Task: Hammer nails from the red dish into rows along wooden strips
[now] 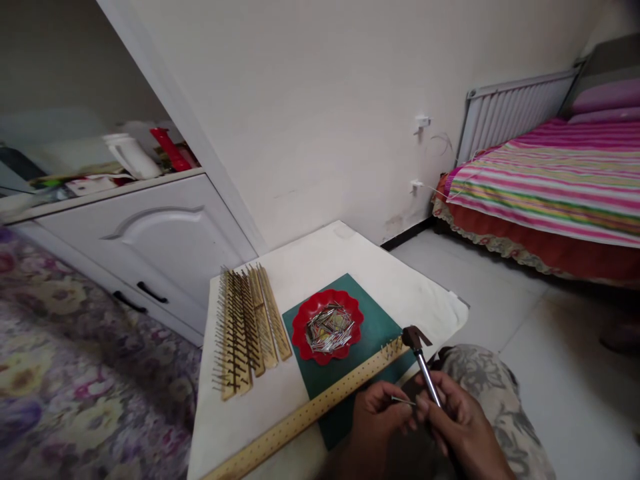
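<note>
My right hand (463, 423) is closed round the metal handle of a small hammer (421, 357), whose dark head hovers by the right end of a long perforated wooden strip (300, 420). A few nails stand in that end of the strip. My left hand (377, 410) pinches a thin nail (403, 401) between thumb and fingers, just left of the hammer's handle. A red scalloped dish (300, 327) full of loose nails sits on a green mat (380, 327) behind the strip.
Several finished strips studded with nails (247, 330) lie at the left of the white low table (320, 260). A white cabinet (150, 247) stands behind, a flowered rug (75, 373) at left, a bed with striped cover (550, 180) at right. My knee (480, 373) is by the table.
</note>
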Available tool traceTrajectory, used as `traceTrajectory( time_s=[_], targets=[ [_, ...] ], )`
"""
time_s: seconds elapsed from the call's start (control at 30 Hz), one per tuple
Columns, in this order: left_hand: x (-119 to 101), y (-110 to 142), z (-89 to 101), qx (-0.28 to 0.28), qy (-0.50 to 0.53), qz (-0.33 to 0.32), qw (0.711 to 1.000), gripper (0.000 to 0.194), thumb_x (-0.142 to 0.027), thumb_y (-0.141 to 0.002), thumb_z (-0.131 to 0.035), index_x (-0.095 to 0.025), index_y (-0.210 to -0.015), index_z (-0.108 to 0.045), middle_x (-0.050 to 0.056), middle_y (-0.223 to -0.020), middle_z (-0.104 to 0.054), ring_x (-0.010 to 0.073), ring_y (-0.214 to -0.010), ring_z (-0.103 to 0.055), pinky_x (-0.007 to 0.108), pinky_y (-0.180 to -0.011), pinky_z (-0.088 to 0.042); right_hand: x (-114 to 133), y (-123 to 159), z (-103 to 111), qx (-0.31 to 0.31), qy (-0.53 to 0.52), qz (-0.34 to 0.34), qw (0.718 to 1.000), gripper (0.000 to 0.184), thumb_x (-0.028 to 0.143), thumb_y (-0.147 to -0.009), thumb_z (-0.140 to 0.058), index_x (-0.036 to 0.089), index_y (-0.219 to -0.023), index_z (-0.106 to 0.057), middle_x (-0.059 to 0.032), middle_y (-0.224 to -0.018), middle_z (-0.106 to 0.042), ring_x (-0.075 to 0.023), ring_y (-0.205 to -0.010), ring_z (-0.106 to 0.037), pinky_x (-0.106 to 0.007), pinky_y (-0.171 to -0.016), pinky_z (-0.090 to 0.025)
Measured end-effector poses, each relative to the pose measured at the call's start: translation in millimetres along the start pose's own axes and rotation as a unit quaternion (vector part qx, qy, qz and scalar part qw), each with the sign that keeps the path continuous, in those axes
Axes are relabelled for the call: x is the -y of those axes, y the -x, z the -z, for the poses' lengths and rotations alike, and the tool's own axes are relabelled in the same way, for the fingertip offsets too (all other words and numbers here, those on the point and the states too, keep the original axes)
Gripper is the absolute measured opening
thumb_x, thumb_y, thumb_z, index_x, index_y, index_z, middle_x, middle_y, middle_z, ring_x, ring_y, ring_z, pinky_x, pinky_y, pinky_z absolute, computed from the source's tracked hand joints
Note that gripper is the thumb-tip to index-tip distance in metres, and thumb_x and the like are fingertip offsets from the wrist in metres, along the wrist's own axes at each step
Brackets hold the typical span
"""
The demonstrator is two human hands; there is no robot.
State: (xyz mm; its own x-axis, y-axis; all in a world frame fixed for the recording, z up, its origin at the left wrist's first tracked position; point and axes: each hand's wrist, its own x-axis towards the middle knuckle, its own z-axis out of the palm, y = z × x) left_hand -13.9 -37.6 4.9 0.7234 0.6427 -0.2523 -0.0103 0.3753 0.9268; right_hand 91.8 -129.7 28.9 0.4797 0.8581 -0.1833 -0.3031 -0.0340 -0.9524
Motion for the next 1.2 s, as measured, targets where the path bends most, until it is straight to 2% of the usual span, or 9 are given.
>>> traceTrajectory(
  time_s=[0.1, 0.2, 0.3, 0.37, 0.43, 0.53, 0.7, 1.0, 1.2],
  targets=[
    [13.8, -1.2, -4.7, -0.033, 0.077, -0.005, 0.996, 0.027, -0.036, -0.06, -0.073, -0.014, -0.065, -0.059, 0.004, -0.056, -0.063, 0.0124, -0.05, -0.054, 0.023, -0.052, -0.038, -2.2, -1.4, -1.2, 0.002, -0.011, 0.011, 1.0, 0.037, 0.047, -0.074, -0.067, 0.023, -0.094, -0.048, 0.007, -0.056, -0.057, -0.0109, -0.043, -0.049, -0.015, -0.033, -0.032],
    [8.9, -3.1, -0.8, -0.044, 0.06, -0.027, 0.997, 0.023, -0.035, -0.063, -0.069, -0.015, -0.066, -0.058, 0.001, -0.054, -0.06, 0.0125, -0.051, -0.053, 0.025, -0.054, -0.04, -6.2, -1.0, 0.5, 0.001, 0.005, 0.002, 1.0, 0.034, 0.047, -0.078, -0.063, 0.022, -0.094, -0.047, 0.0067, -0.06, -0.058, -0.0069, -0.038, -0.041, -0.015, -0.033, -0.029],
    [-9.8, -10.6, 14.7, -0.105, -0.074, -0.087, 0.988, 0.018, -0.034, -0.07, -0.063, -0.016, -0.071, -0.06, -0.001, -0.058, -0.058, 0.0122, -0.056, -0.052, 0.025, -0.058, -0.041, -9.3, 0.0, 4.1, -0.014, 0.031, -0.004, 0.999, 0.034, 0.049, -0.082, -0.057, 0.021, -0.098, -0.046, 0.0061, -0.062, -0.058, -0.0045, -0.033, -0.036, -0.017, -0.033, -0.025],
    [-21.4, -18.6, 26.1, -0.158, -0.195, -0.149, 0.956, 0.018, -0.034, -0.074, -0.059, -0.016, -0.07, -0.059, 0.0, -0.066, -0.058, 0.013, -0.064, -0.052, 0.024, -0.061, -0.041, -9.6, 0.0, 6.1, -0.019, 0.044, -0.005, 0.999, 0.035, 0.05, -0.082, -0.056, 0.021, -0.098, -0.046, 0.0059, -0.061, -0.058, -0.0046, -0.033, -0.036, -0.018, -0.034, -0.024],
    [-27.5, -27.0, 33.5, -0.177, -0.283, -0.19, 0.923, 0.017, -0.032, -0.078, -0.056, -0.017, -0.07, -0.06, 0.0, -0.07, -0.057, 0.0135, -0.068, -0.053, 0.023, -0.063, -0.041, -8.9, -0.1, 7.0, -0.019, 0.048, -0.007, 0.999, 0.035, 0.051, -0.082, -0.055, 0.021, -0.097, -0.045, 0.0061, -0.06, -0.058, -0.0045, -0.033, -0.036, -0.018, -0.034, -0.024],
    [-27.1, -36.0, 35.2, -0.17, -0.35, -0.218, 0.895, 0.017, -0.027, -0.081, -0.053, -0.017, -0.071, -0.061, 0.0, -0.07, -0.056, 0.0132, -0.068, -0.054, 0.023, -0.063, -0.04, -7.5, 0.5, 6.6, -0.017, 0.048, -0.011, 0.999, 0.033, 0.05, -0.082, -0.056, 0.021, -0.096, -0.045, 0.0068, -0.059, -0.058, -0.0039, -0.033, -0.035, -0.017, -0.034, -0.023],
    [-20.8, -39.9, 31.4, -0.162, -0.406, -0.236, 0.868, 0.016, -0.024, -0.083, -0.05, -0.017, -0.073, -0.06, 0.0, -0.074, -0.056, 0.0131, -0.07, -0.054, 0.023, -0.064, -0.04, -6.2, 2.3, 7.1, -0.021, 0.046, -0.01, 0.999, 0.033, 0.049, -0.081, -0.057, 0.021, -0.096, -0.047, 0.0069, -0.059, -0.058, -0.0035, -0.032, -0.036, -0.016, -0.034, -0.023],
    [-18.5, -41.7, 32.8, -0.158, -0.453, -0.232, 0.846, 0.014, -0.021, -0.084, -0.048, -0.018, -0.075, -0.059, 0.0, -0.076, -0.056, 0.0131, -0.072, -0.054, 0.024, -0.066, -0.039, -5.4, -0.5, 8.9, -0.02, 0.042, -0.006, 0.999, 0.032, 0.049, -0.08, -0.057, 0.022, -0.093, -0.047, 0.0072, -0.058, -0.057, -0.0044, -0.032, -0.036, -0.017, -0.033, -0.023],
    [-16.5, -43.3, 31.9, -0.161, -0.484, -0.231, 0.829, 0.015, -0.02, -0.085, -0.047, -0.018, -0.076, -0.058, 0.0, -0.079, -0.056, 0.0132, -0.074, -0.054, 0.023, -0.068, -0.038, 2.0, -0.3, 9.1, 0.015, 0.068, -0.014, 0.997, 0.034, 0.052, -0.082, -0.053, 0.021, -0.094, -0.046, 0.0077, -0.056, -0.055, -0.0047, -0.032, -0.035, -0.016, -0.033, -0.023]
  ],
)
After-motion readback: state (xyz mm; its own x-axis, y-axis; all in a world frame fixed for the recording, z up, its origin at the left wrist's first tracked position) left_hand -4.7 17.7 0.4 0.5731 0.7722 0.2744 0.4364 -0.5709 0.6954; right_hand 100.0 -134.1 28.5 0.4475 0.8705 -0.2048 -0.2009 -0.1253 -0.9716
